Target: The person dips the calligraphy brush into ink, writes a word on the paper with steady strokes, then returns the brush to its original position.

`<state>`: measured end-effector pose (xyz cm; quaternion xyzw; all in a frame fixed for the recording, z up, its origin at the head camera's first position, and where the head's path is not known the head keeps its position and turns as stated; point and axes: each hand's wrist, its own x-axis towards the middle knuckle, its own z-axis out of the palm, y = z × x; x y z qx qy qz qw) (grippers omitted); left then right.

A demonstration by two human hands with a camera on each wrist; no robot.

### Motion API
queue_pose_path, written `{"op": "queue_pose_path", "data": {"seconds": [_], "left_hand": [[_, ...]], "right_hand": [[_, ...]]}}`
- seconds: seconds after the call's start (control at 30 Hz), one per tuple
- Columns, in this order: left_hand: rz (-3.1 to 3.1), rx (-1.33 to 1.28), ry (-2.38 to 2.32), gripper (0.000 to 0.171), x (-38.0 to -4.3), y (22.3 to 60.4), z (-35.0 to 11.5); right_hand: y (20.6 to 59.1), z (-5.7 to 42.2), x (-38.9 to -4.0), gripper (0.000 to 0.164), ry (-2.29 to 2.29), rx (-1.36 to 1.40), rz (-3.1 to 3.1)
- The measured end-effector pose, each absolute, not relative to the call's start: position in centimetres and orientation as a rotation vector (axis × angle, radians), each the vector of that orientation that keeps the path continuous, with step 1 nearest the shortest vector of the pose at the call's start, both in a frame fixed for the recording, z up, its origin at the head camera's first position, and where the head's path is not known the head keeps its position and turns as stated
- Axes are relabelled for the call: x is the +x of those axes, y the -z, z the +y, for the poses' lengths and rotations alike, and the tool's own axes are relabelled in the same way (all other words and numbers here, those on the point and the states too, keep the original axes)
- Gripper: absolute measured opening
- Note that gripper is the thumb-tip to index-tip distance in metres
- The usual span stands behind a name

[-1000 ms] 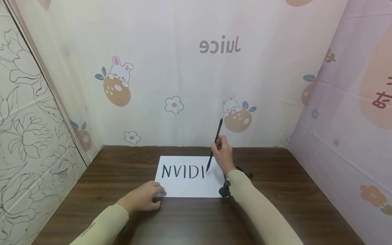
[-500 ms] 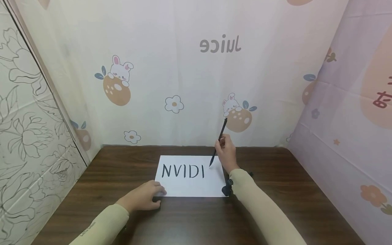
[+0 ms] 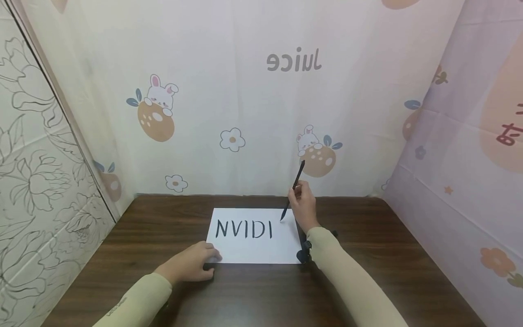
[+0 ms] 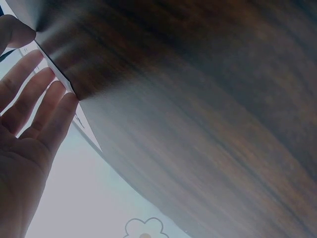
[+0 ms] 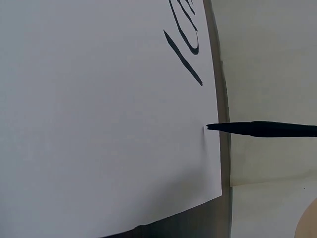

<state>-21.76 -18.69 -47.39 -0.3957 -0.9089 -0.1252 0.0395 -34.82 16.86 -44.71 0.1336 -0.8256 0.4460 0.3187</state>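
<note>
A white sheet of paper (image 3: 253, 250) lies on the dark wooden table, with "NVIDI" in black strokes (image 3: 244, 229) across it. My right hand (image 3: 303, 205) pinches a slim black brush pen (image 3: 297, 176), held at a slant with its tip down. That pointed tip is right of the last letter; in the right wrist view the brush pen (image 5: 270, 129) ends beside its own shadow, very near the paper (image 5: 109, 124). Whether it touches I cannot tell. My left hand (image 3: 192, 262) rests at the sheet's lower left corner, fingers extended, as the left hand (image 4: 34, 109) shows in its wrist view.
Brown wood grain covers the table (image 3: 253, 295) around the sheet. A printed curtain (image 3: 261, 104) with rabbits and flowers hangs behind its back edge, and patterned walls stand at both sides. A black wrist camera (image 3: 303, 255) sits under the right wrist near the sheet's corner.
My right hand has moved the brush pen rightward and up from the last "I", lifting off that stroke. Since half a second ago it has shifted only slightly. The left hand stays put.
</note>
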Motion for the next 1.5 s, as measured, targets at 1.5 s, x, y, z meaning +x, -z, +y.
{"op": "queue_pose_path", "data": {"seconds": [1.5], "left_hand": [[-2.77,-1.212,0.398,0.026,-21.5,47.2,-18.7]], "right_hand": [[45.6,16.2,-33.5,0.017,-1.196,0.435,-2.2]]}}
